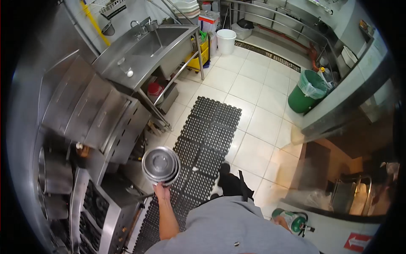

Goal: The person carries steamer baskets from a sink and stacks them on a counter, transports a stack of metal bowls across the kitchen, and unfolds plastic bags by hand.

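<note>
My left hand (162, 191) grips the near rim of a stack of round metal bowls (160, 164), nested inside one another and held out over the floor beside the stove. The innermost bowl shows a shiny bottom with nothing visible in it. Low at the right, my right hand (280, 222) is partly covered by my grey shirt, right beside a green and white cylinder (294, 220) with a black fitting, which looks like a fire extinguisher. Its fingers do not show clearly, so whether it touches the cylinder is unclear.
A black perforated mat (211, 131) runs along the tiled floor. At the left stand a gas stove (91, 211) and a steel sink (148, 48) with running water. Further off are a white bucket (226, 41), a yellow mop bucket (198, 62) and a green bin (302, 99).
</note>
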{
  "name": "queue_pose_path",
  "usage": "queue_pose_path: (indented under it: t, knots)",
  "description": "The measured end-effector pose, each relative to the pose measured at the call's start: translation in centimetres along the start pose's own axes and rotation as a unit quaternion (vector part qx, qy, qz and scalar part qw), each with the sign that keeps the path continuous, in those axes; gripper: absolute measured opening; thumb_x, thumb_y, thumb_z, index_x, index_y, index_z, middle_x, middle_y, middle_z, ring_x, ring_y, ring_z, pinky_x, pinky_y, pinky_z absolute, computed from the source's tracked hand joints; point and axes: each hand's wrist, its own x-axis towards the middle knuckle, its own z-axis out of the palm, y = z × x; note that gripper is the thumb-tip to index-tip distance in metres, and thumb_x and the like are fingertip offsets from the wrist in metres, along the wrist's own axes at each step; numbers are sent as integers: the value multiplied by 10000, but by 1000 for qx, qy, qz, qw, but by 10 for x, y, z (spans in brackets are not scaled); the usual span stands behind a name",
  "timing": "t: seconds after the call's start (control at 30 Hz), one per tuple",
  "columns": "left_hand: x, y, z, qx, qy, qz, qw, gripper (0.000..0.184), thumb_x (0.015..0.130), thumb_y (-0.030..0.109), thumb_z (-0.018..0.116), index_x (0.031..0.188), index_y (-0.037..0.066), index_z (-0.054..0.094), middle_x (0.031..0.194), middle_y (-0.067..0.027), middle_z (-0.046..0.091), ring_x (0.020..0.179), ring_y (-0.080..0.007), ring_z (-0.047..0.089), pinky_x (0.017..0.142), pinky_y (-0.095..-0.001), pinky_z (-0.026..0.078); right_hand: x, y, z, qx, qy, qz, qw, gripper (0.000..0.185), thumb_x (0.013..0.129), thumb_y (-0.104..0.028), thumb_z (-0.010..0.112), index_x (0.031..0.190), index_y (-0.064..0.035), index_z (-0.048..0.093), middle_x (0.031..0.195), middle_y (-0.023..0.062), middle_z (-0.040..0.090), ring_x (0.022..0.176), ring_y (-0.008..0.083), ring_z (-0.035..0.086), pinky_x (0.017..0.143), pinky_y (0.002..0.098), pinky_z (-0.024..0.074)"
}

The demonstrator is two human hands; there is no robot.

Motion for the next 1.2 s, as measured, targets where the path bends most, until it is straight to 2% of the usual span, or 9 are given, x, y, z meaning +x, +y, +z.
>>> queue_pose_path:
  t: [0.27,0.33,0.37,0.6,0.67,0.73,0.83,0.93,1.2]
  knots:
    - [223,54,355,-50,-72,-20,996,560,793,-40,476,1325,134,434,1268,-149,521,1103,-362,576,824,-582,551,191,-198,95,33,-349,-375,858,249,848,-312,615,951,-118,731,907,114,710,811,273,650,675,482,497]
    - [297,64,411,-97,-104,-36,989,465,801,-22,490,1252,90,499,1215,-160,559,1057,-347,602,810,-559,564,211,-363,173,-392,20,-86,916,335,851,-281,610,1074,-33,638,972,211,678,871,343,659,775,453,516]
    - [325,79,442,-96,-114,-50,988,400,810,-17,489,1202,53,526,1181,-165,574,1027,-343,614,806,-546,568,188,-465,211,-383,121,-230,886,367,889,-313,574,1153,-58,595,978,232,668,911,385,645,808,461,506]
    - [517,175,628,333,-216,330,856,278,847,70,661,1095,-46,614,1052,-169,654,891,-251,618,828,-369,534,103,-885,315,-214,155,-409,873,338,907,-196,557,1217,-62,569,833,113,657,763,197,621,722,337,504]
    - [567,194,678,317,-245,356,844,215,841,76,695,993,-74,670,926,-162,712,836,-213,662,833,-345,534,122,-903,320,-194,214,-403,869,355,897,-217,564,1224,-79,560,870,157,668,771,260,639,719,369,507]
    - [746,207,698,443,-393,581,559,347,936,155,582,1208,-59,571,1149,-242,630,979,-300,646,799,-380,556,155,-881,331,-202,297,-308,881,368,883,-207,544,1205,-28,563,980,192,680,884,328,655,801,418,509]
    - [701,114,825,481,-247,323,777,353,939,161,574,1218,-54,558,1152,-242,625,979,-306,643,798,-392,555,200,-789,377,-295,326,-19,898,420,849,-252,547,1194,-14,574,1037,213,671,966,376,632,861,455,500]
    - [706,65,924,494,-293,250,780,359,942,167,565,1228,-50,544,1155,-241,620,978,-312,641,797,-404,553,188,-707,432,-318,24,133,939,355,844,-285,604,1064,-23,697,1074,195,677,923,321,644,851,466,499]
    - [729,-3,1026,516,-420,178,725,376,951,183,542,1254,-37,509,1164,-240,606,976,-328,634,793,-436,549,148,-755,523,-215,-24,190,958,406,869,-304,620,1155,-16,641,1022,180,682,855,300,660,724,448,538]
